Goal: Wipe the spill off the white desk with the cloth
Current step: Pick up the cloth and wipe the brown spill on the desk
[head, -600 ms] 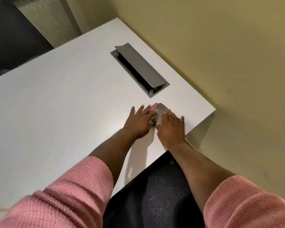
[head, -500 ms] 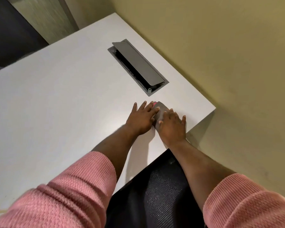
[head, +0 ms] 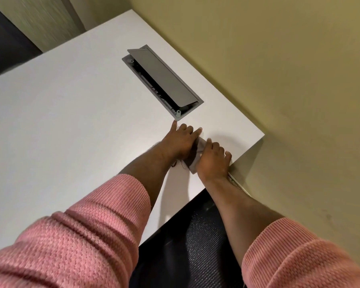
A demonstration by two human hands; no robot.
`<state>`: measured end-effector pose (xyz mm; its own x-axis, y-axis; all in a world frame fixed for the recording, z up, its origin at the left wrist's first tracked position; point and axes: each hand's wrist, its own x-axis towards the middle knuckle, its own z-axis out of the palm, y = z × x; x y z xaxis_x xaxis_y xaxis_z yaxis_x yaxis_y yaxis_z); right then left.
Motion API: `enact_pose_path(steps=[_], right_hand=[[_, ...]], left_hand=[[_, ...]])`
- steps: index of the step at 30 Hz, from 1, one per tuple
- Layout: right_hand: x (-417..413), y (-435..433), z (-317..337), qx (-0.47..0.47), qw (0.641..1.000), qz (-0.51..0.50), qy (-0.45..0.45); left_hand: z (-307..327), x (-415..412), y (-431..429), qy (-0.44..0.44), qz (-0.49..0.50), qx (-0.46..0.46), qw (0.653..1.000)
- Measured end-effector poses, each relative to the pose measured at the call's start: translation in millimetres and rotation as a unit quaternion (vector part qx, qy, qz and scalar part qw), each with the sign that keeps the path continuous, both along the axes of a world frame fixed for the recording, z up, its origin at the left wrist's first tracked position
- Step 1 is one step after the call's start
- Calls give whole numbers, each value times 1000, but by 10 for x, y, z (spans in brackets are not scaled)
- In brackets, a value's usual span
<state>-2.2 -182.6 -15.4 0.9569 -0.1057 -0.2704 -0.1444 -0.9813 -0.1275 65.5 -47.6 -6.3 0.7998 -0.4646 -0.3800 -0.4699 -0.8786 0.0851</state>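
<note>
Both hands now sit further apart on the cloth than in the earlier frame, and less of the cloth shows between them. I note the left hand (head: 178, 142) lies flat, fingers spread, its edge over the near-left part of the grey cloth (head: 195, 156); the right hand (head: 213, 161) lies palm down on the cloth's right side. Neither hand pinches it: both are open and pressing, which I judge is meant to keep the fabric flat against the white desk (head: 71, 125) for a wiping stroke. The cloth sits near the desk's right corner. I cannot make out any spill. The open cable hatch (head: 164, 82) lies just beyond the left fingertips, and I judge a forward stroke risks pushing the cloth into it. A dark mesh chair (head: 195, 250) stands below the desk edge.
</note>
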Motion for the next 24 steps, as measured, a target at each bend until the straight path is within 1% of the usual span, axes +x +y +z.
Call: enact_pose_path(steps=[3, 8, 13, 17, 18, 20, 22, 24], right_hand=[[4, -21, 35, 9, 999, -6, -44], [-51, 15, 216, 56, 994, -8, -92], [-184, 112, 513, 118, 983, 9, -142], [-438, 247, 726, 151, 965, 38, -213], [-489, 281, 770, 151, 963, 40, -220], [-614, 381, 890, 158, 966, 45, -200], [-756, 498, 1020, 168, 966, 52, -187], [-913, 614, 1145, 175, 963, 60, -195]], left_hand=[[73, -9, 40, -35, 3, 14, 999], [218, -163, 235, -72, 41, 2, 997], [523, -433, 495, -83, 87, -28, 992], [832, -698, 710, -77, 116, -54, 989], [906, -761, 755, -71, 123, -60, 988], [1072, -945, 882, -64, 131, -75, 986], [1231, -1167, 1030, -70, 139, -98, 983], [1379, -1406, 1182, -76, 144, -114, 980]])
